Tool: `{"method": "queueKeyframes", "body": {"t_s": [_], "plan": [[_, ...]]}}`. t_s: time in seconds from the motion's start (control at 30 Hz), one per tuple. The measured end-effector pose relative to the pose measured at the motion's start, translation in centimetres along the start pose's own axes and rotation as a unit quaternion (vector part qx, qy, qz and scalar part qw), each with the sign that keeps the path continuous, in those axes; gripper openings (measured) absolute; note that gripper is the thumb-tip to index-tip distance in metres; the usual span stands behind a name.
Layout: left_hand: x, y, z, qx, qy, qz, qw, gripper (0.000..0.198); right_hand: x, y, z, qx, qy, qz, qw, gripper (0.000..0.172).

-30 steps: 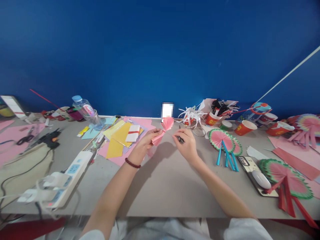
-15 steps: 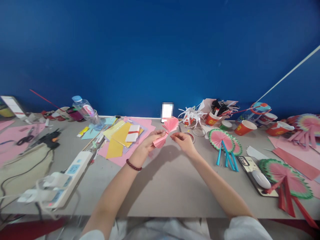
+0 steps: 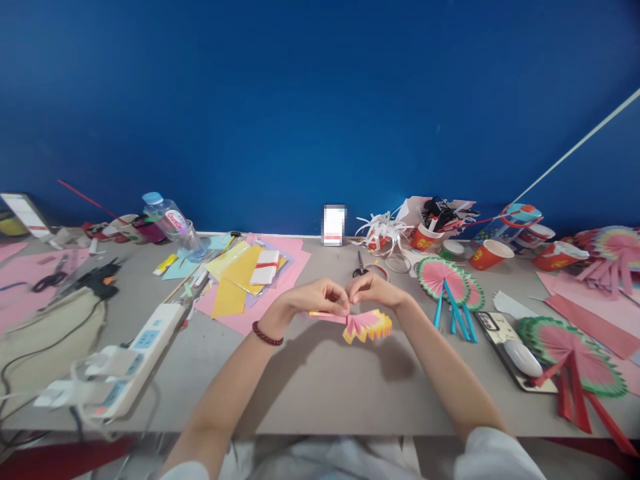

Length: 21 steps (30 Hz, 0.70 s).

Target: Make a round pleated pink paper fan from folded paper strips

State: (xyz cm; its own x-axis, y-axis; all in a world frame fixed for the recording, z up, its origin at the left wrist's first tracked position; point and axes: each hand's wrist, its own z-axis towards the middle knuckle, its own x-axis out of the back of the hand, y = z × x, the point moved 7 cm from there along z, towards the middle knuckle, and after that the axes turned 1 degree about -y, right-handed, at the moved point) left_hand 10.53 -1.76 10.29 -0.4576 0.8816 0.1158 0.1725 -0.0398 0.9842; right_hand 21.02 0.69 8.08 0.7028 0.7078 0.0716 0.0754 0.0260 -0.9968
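Note:
A pleated pink paper fan (image 3: 367, 325) with a yellow zigzag edge is held above the middle of the table. My left hand (image 3: 320, 297) pinches it near the gathered centre, with a narrow folded half pointing left beneath the fingers. My right hand (image 3: 374, 291) is closed, its fingertips meeting the left ones at the gathered centre; what exactly they grip there is partly hidden. The other half of the paper spreads out below my right hand. Just behind that hand lie black-handled scissors (image 3: 359, 265) and a roll of tape (image 3: 377, 271).
Finished pink-green fans (image 3: 444, 277) lie to the right, beside a phone (image 3: 500, 340) bearing a white mouse (image 3: 522, 358). Paper cups (image 3: 491, 256) stand behind. Leftward are coloured paper sheets (image 3: 240, 283), a power strip (image 3: 145, 353), a plastic bottle (image 3: 173, 223) and a glue gun (image 3: 100, 280).
The paper fan has turned and come down towards me, so its yellow edge shows. My right hand has closed in against the left at the fan's centre. The scissors are now more exposed.

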Motion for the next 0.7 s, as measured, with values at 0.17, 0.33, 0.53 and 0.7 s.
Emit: {"method": "queueKeyframes", "body": {"t_s": [0.17, 0.33, 0.53, 0.7], "plan": [[-0.1, -1.2, 0.0, 0.069, 0.021, 0.112, 0.991, 0.017, -1.0, -1.6, -0.6, -0.030, -0.025, -0.172, 0.984, 0.016], [1.9, -3.8, 0.6, 0.103, 0.146, 0.143, 0.974, 0.016, -1.8, -3.9, -1.0, -0.031, 0.135, -0.405, 0.904, 0.013], [3.3, -5.4, 1.0, 0.079, 0.199, 0.058, 0.975, 0.018, -4.5, -4.9, -0.8, 0.018, 0.183, -0.637, 0.749, 0.019], [4.0, -4.6, 0.8, 0.043, 0.225, -0.012, 0.973, 0.023, -4.8, -4.9, -0.9, 0.053, 0.259, -0.700, 0.664, 0.016]]}}
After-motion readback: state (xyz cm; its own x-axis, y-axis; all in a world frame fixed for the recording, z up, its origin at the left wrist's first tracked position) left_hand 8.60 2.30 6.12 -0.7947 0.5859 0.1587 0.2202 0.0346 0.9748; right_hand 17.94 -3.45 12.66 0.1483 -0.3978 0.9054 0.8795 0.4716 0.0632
